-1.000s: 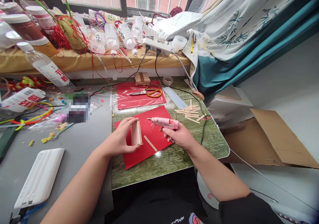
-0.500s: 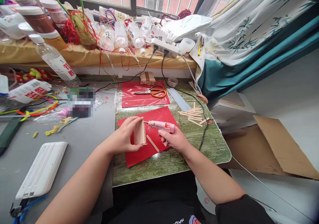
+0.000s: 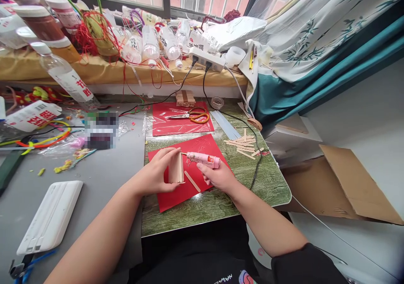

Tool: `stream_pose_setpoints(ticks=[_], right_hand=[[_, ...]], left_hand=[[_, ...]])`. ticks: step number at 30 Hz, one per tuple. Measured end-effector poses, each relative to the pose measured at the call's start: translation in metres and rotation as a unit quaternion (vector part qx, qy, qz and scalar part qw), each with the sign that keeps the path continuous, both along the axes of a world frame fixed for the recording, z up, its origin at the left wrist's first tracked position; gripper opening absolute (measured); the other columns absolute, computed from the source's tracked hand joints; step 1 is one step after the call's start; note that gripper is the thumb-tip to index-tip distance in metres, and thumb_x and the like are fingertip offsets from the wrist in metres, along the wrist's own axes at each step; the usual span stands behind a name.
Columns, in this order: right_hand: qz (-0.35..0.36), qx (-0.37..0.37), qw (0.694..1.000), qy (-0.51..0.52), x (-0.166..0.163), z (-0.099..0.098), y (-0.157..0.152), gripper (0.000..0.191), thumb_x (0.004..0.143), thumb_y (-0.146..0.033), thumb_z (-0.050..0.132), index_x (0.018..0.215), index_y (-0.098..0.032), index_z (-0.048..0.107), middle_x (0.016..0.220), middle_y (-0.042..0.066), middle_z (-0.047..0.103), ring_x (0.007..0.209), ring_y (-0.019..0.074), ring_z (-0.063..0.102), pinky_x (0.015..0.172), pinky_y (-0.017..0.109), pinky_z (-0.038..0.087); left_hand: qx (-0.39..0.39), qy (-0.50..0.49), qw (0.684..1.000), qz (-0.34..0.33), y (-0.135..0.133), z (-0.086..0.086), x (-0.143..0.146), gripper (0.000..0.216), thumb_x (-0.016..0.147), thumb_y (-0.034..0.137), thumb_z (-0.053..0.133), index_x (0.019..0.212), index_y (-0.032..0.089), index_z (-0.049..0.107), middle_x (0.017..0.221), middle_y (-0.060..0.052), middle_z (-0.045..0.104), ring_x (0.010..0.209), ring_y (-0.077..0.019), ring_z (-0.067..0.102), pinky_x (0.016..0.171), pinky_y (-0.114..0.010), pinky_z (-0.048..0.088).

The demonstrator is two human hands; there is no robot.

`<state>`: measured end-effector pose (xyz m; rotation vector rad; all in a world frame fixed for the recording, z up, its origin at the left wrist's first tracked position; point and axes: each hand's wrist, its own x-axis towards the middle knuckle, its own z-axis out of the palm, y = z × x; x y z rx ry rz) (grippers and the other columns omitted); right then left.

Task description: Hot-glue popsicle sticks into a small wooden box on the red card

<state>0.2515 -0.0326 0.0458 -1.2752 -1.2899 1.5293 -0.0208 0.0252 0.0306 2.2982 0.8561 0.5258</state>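
My left hand [image 3: 158, 170] is closed around a small box-like piece made of wooden craft sticks [image 3: 176, 169], fingers at its top and thumb at its bottom edge. In my right hand [image 3: 217, 175] is a pink hot glue gun [image 3: 203, 159], held level with its nozzle pointing left. The nozzle tip meets or nearly meets the upper right edge of the stick piece; contact is hard to make out. Beneath them lies a red sheet [image 3: 173, 200], with one loose craft stick [image 3: 192, 181] on it to the right of the stick piece.
Behind lie scissors [image 3: 192, 115] on a wrapped red pack [image 3: 158, 126], bundled sticks [image 3: 185, 98], translucent glue sticks [image 3: 225, 125] and loose craft sticks [image 3: 244, 144]. A black cord [image 3: 257, 172] crosses the table's right side. A white device [image 3: 50, 217] rests at left.
The whole view has shifted slightly to the left. Both hands keep nearly the same pose, with the nozzle still at the top edge of the stick piece.
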Motion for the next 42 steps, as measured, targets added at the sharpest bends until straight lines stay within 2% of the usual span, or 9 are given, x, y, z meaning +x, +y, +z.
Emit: stream_pose_setpoints(ticks=[6,19,27,31,36,42], right_hand=[[-0.014,0.018,1.0,-0.01,-0.001,-0.003,0.0,0.052,0.098,-0.055,0.07,0.139,-0.024,0.073,0.057,-0.005,0.054,0.048,0.0112,0.047,0.045,0.024,0.044],[-0.005,0.004,1.0,0.009,-0.003,0.005,-0.005,0.058,0.097,-0.054,0.073,0.145,-0.021,0.071,0.051,-0.005,0.048,0.046,0.011,0.041,0.045,0.023,0.043],[-0.003,-0.012,1.0,0.027,-0.003,0.004,-0.01,0.055,0.097,-0.052,0.074,0.142,-0.02,0.072,0.054,-0.005,0.053,0.046,0.0089,0.042,0.043,0.021,0.042],[0.002,-0.013,1.0,0.019,-0.001,0.002,-0.013,0.054,0.097,-0.052,0.074,0.142,-0.022,0.072,0.068,-0.001,0.066,0.047,0.0078,0.043,0.043,0.021,0.04],[0.014,-0.035,0.999,0.006,0.003,0.0,-0.02,0.055,0.097,-0.053,0.073,0.144,-0.025,0.07,0.061,-0.005,0.057,0.046,0.008,0.044,0.044,0.021,0.04],[-0.025,-0.036,0.999,0.025,0.005,-0.006,-0.02,0.05,0.095,-0.052,0.075,0.137,-0.024,0.072,0.059,-0.006,0.056,0.046,0.0101,0.049,0.043,0.023,0.042]], left_hand=[[0.0,0.002,1.0,0.0,0.0,0.002,0.001,0.106,0.084,0.036,0.079,0.17,0.035,0.017,0.167,-0.013,0.035,0.155,-0.0378,0.037,0.126,-0.055,0.042],[0.0,-0.002,1.0,-0.001,0.001,0.003,0.0,0.105,0.085,0.036,0.078,0.17,0.035,0.017,0.166,-0.013,0.035,0.155,-0.0365,0.038,0.125,-0.055,0.042],[-0.003,0.003,1.0,0.003,0.001,0.003,0.0,0.105,0.084,0.036,0.079,0.17,0.035,0.018,0.166,-0.012,0.035,0.155,-0.0354,0.038,0.125,-0.054,0.042],[0.007,0.001,1.0,0.004,0.0,0.004,0.0,0.104,0.084,0.036,0.079,0.169,0.034,0.019,0.166,-0.012,0.035,0.155,-0.036,0.038,0.126,-0.054,0.042],[0.013,0.001,1.0,0.007,0.0,0.005,0.0,0.104,0.084,0.038,0.079,0.169,0.034,0.018,0.165,-0.014,0.036,0.153,-0.0378,0.04,0.124,-0.056,0.044],[0.009,0.0,1.0,0.005,0.001,0.003,0.0,0.104,0.084,0.038,0.079,0.169,0.033,0.018,0.166,-0.013,0.036,0.154,-0.0363,0.039,0.124,-0.054,0.043]])
